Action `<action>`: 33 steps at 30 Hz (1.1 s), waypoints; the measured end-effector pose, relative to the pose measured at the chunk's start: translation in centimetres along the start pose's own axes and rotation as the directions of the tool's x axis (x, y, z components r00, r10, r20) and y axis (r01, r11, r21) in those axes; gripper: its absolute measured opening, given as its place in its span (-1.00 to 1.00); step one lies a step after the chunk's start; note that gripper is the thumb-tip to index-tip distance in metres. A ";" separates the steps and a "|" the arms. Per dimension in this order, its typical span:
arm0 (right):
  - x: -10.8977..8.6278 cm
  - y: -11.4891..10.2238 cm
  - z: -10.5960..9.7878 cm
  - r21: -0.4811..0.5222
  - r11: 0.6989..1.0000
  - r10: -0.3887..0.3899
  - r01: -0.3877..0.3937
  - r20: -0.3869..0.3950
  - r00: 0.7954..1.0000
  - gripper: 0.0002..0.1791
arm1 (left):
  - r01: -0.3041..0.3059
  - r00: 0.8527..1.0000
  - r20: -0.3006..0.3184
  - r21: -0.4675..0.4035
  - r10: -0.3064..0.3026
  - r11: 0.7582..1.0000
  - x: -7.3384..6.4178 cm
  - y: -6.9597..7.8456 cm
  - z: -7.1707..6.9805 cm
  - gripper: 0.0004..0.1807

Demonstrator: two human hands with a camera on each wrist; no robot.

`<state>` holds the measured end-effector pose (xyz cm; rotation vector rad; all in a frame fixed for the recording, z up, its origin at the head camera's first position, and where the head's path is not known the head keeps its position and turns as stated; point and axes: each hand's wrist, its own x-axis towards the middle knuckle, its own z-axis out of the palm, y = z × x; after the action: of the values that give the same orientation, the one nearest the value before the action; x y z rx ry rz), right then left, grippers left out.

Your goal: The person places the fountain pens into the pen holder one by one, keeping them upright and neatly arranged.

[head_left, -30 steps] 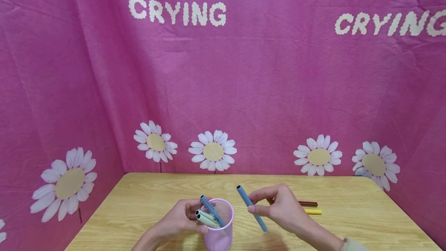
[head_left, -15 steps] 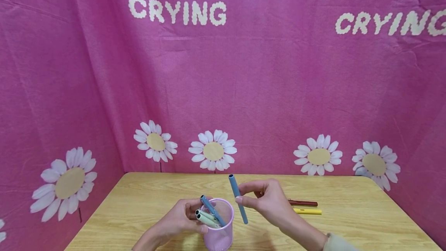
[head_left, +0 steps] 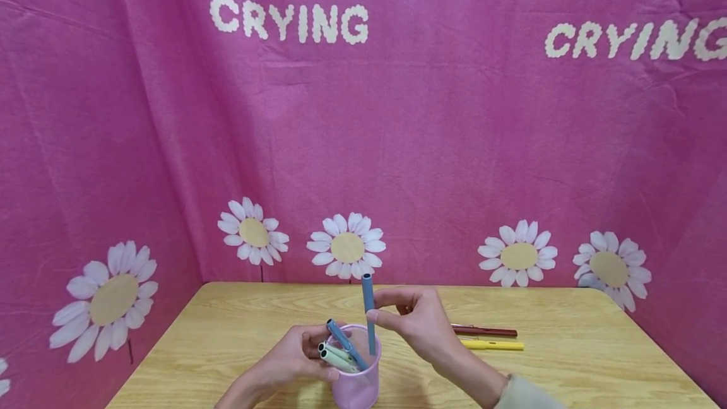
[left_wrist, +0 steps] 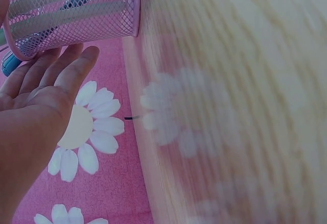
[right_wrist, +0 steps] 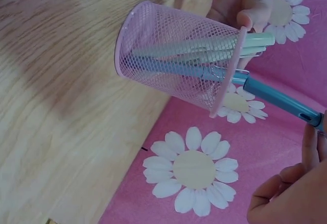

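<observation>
Here, the mesh cup point(head_left: 356, 391) holds green pens point(head_left: 341, 361) and a blue pen point(head_left: 346, 344).

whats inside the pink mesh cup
Two green pens and one blue pen lean inside. The cup partly covers their lower ends; whether the second blue pen in the right hand reaches in is unclear.

A pink mesh cup point(head_left: 356, 390) stands upright on the desk point(head_left: 255, 308), the left hand point(head_left: 295, 355) around its side near the rim. In it two pale green pens point(head_left: 339, 360) and a blue pen point(head_left: 344, 341) lean toward that hand, dark round ends poking out. The right hand point(head_left: 417, 320) pinches another blue pen point(head_left: 368, 296), nearly upright, its lower end at the cup's mouth.
</observation>
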<state>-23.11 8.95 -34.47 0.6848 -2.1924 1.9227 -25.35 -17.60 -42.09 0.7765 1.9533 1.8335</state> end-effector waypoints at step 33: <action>-0.2 2.9 1.8 0.052 0.997 0.062 -0.062 -0.002 0.998 -0.79 | -0.002 1.000 -0.006 0.013 0.002 1.000 0.0 -0.2 -0.1 -0.32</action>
<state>-23.86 7.44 -37.45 0.6279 -2.1938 2.0154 -25.41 -17.72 -42.24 0.7778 1.9705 1.8278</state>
